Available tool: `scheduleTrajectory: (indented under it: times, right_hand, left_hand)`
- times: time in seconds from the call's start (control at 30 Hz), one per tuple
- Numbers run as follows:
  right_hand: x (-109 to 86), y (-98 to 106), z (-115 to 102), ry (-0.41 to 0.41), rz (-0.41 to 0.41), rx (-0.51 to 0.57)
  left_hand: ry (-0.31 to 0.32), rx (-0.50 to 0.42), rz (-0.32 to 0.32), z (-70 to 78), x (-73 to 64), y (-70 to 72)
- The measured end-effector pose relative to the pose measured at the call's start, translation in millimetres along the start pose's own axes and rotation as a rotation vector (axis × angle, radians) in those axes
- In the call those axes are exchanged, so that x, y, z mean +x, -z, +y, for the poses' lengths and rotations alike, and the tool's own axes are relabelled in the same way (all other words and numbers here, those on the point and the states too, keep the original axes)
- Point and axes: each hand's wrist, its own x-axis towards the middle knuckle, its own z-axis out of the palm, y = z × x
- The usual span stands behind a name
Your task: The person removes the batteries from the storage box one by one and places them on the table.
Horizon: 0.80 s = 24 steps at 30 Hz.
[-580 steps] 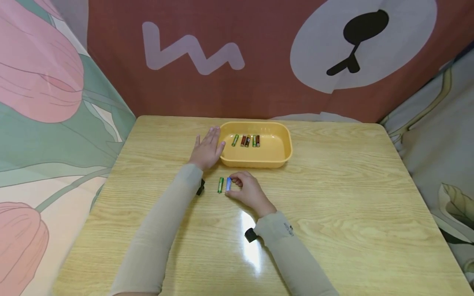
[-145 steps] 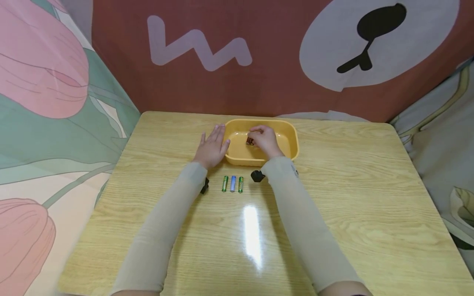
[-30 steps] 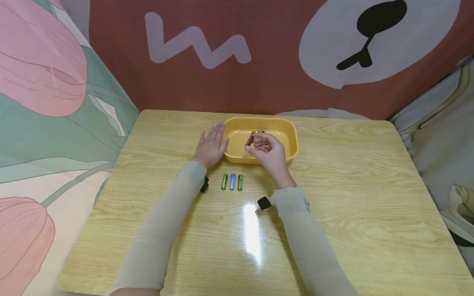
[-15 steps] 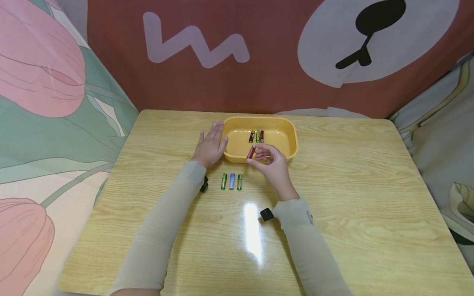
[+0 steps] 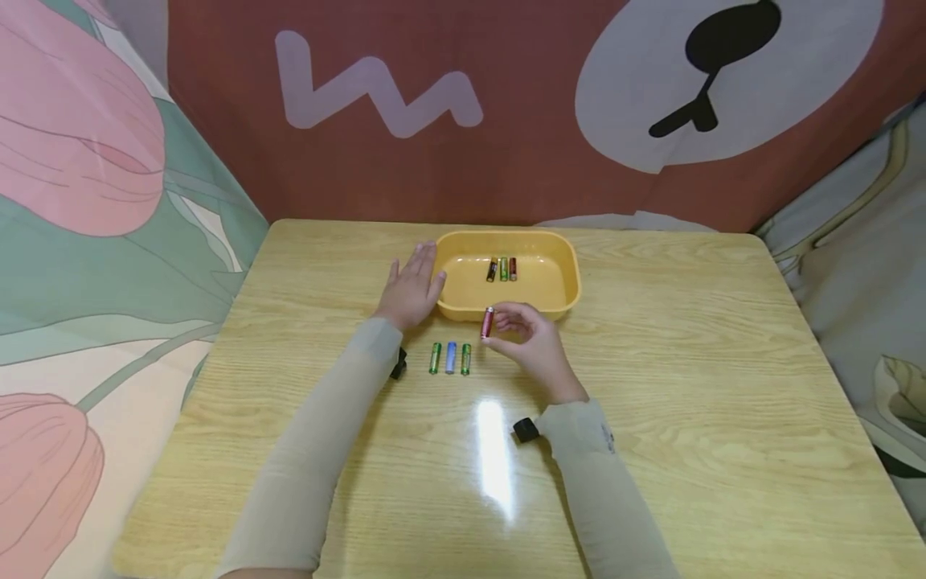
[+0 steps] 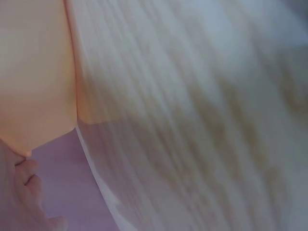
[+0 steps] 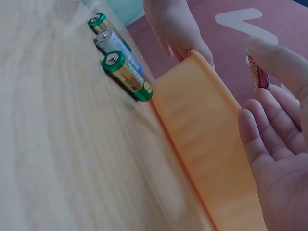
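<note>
My right hand (image 5: 531,342) pinches a red battery (image 5: 488,322) between thumb and fingertips, just in front of the tray's near wall. In the right wrist view the same red battery (image 7: 258,72) shows between thumb and finger. Fingers straight, my left hand (image 5: 410,289) rests against the left end of the yellow tray (image 5: 448,299). Inside the tray lie a black battery (image 5: 492,269), a green battery (image 5: 504,268) and a dark red battery (image 5: 513,268). On the table, a green battery (image 5: 435,359), a blue battery (image 5: 452,358) and another green battery (image 5: 466,359) form a row.
The wood-grain table (image 5: 687,386) reaches back to a brown printed cloth (image 5: 521,177). A flower-print cloth (image 5: 87,265) hangs at the left. A black wrist camera (image 5: 526,430) sits by the right sleeve.
The right hand has brought the red battery out of the tray, toward the front. Since the oldest frame, a second green battery has joined the row. The left hand stays at the tray.
</note>
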Motion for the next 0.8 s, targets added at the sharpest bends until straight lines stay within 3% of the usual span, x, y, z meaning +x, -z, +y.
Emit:
scheduleTrajectory:
  times: [0.33,0.8]
  right_hand:
    - [-12.4,0,14,-0.034,-0.080,-0.027]
    - [-13.3,-1,32,-0.125,-0.128,0.044]
  left_hand:
    - [-0.001,-0.007,-0.004,-0.8,0.0,-0.3]
    - [-0.022,-0.025,0.023,-3.0,-0.2,-1.7]
